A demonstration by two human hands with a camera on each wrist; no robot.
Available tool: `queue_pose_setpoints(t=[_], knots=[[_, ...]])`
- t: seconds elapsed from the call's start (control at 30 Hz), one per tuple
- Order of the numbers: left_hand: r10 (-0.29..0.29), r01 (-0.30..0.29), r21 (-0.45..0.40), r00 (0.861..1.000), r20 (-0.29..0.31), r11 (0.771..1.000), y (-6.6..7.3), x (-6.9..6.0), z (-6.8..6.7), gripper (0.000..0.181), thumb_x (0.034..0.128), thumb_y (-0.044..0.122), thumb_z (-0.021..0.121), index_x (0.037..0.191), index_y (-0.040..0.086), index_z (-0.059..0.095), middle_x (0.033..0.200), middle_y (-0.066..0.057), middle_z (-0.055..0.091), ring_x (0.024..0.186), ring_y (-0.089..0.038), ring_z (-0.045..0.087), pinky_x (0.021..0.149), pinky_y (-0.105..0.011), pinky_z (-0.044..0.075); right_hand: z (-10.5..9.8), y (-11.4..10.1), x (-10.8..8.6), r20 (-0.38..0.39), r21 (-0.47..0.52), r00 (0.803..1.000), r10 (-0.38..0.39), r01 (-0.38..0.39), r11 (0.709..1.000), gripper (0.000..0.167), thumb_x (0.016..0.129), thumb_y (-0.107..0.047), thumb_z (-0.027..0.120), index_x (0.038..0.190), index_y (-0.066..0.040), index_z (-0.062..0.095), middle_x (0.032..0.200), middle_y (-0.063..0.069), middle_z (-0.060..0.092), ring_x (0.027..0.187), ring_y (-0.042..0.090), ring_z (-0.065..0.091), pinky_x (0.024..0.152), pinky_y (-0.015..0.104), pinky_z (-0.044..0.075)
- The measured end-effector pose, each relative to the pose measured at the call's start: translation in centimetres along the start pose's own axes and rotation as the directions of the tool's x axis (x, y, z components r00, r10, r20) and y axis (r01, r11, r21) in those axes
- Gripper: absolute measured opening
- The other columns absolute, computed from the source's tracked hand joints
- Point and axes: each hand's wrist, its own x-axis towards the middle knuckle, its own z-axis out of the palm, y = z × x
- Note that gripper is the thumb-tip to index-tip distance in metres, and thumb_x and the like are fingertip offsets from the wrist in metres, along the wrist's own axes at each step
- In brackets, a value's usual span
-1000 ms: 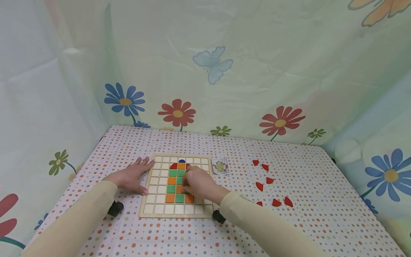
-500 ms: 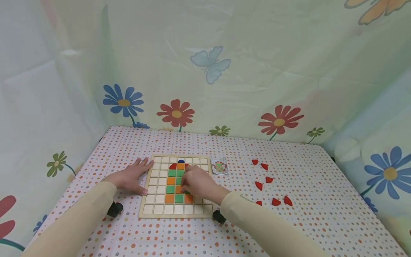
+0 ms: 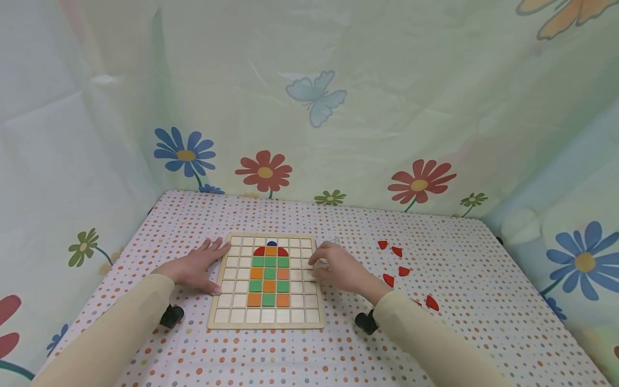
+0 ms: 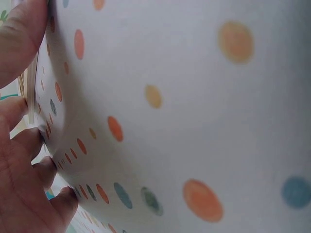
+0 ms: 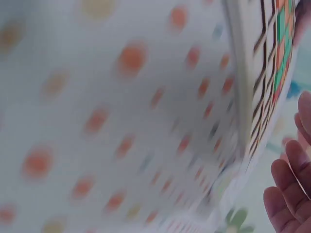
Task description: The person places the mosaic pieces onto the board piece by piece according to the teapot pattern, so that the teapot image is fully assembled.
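A wooden grid board [image 3: 237,315] lies on the dotted tablecloth. Green tiles [image 3: 270,262] and orange tiles [image 3: 253,299] fill a block of its middle cells, topped by two red quarter-round pieces [image 3: 259,251] and a blue half-round piece [image 3: 272,244]. My left hand [image 3: 194,267] rests with spread fingers at the board's left edge; its fingers [image 4: 43,170] touch the cloth in the left wrist view. Above the board's right edge hovers my right hand [image 3: 340,269], its fingers loosely bent and holding nothing. In the right wrist view, its fingers [image 5: 286,189] are apart from the board.
Several loose red pieces [image 3: 388,279] are scattered on the cloth to the right, some partly hidden by the right arm. A small picture card [image 3: 335,240] is mostly covered by the right hand. A flowered backdrop [image 3: 309,140] stands behind and beside the table.
My right hand has left the coloured tiles and moved right to the board's edge, uncovering the right column of tiles and covering the card. The left hand stays in place.
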Motion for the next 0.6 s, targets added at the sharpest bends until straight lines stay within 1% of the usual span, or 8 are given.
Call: queue_pose_setpoints(t=[0.03, 0.13, 0.27, 0.47, 0.6], knots=[[0.001, -0.001, -0.002, 1.000, -0.001, 1.000, 0.0, 0.0, 0.0, 0.114, 0.0752, 0.029, 0.090, 0.162, 0.003, 0.022, 0.169, -0.030, 0.008, 0.155, -0.054, 0.002, 0.122, -0.072, 0.011, -0.3, 0.5, -0.3, -0.007, -0.003, 1.000, 0.019, -0.019, 1.000, 0.012, 0.092, -0.010, 0.075, 0.105, -0.009, 0.076, 0.119, 0.008, 0.068, 0.118, 0.029, 0.063, 0.098, 0.045, 0.055], [0.004, -0.004, -0.014, 1.000, 0.000, 1.000, 0.0, -0.1, -0.1, 0.114, 0.0749, 0.028, 0.090, 0.162, 0.003, 0.022, 0.168, -0.030, 0.009, 0.154, -0.055, 0.002, 0.122, -0.072, 0.010, -1.4, 2.4, -1.2, -0.031, -0.010, 0.999, 0.045, -0.045, 0.999, 0.013, 0.092, -0.009, 0.075, 0.106, -0.008, 0.076, 0.119, 0.009, 0.068, 0.118, 0.031, 0.063, 0.098, 0.048, 0.055], [0.008, -0.008, -0.027, 1.000, 0.001, 1.000, 0.1, -0.1, -0.1, 0.114, 0.0744, 0.027, 0.091, 0.162, 0.002, 0.022, 0.168, -0.031, 0.009, 0.154, -0.055, 0.002, 0.122, -0.072, 0.010, -2.8, 5.1, -2.4, -0.058, -0.002, 0.995, 0.081, -0.081, 0.997, 0.015, 0.093, -0.007, 0.074, 0.108, -0.007, 0.075, 0.118, 0.012, 0.067, 0.116, 0.035, 0.064, 0.097, 0.051, 0.055], [0.008, -0.008, -0.023, 1.000, 0.004, 1.000, 0.1, -0.1, 0.0, 0.113, 0.0751, 0.028, 0.090, 0.162, 0.002, 0.022, 0.168, -0.031, 0.009, 0.154, -0.055, 0.002, 0.123, -0.072, 0.009, -4.7, 8.8, -4.2, -0.097, -0.030, 0.980, 0.172, -0.176, 0.984, 0.019, 0.095, -0.007, 0.071, 0.113, -0.004, 0.074, 0.119, 0.016, 0.066, 0.119, 0.041, 0.061, 0.097, 0.057, 0.053], [-0.002, 0.002, -0.019, 1.000, 0.002, 1.000, 0.2, -0.2, -0.1, 0.113, 0.0756, 0.027, 0.090, 0.162, 0.003, 0.021, 0.168, -0.030, 0.008, 0.154, -0.055, 0.001, 0.123, -0.072, 0.009, -6.0, 10.7, -5.5, -0.106, -0.038, 0.974, 0.201, -0.206, 0.978, 0.022, 0.094, -0.007, 0.072, 0.116, -0.002, 0.073, 0.122, 0.020, 0.065, 0.117, 0.044, 0.060, 0.095, 0.058, 0.054]])
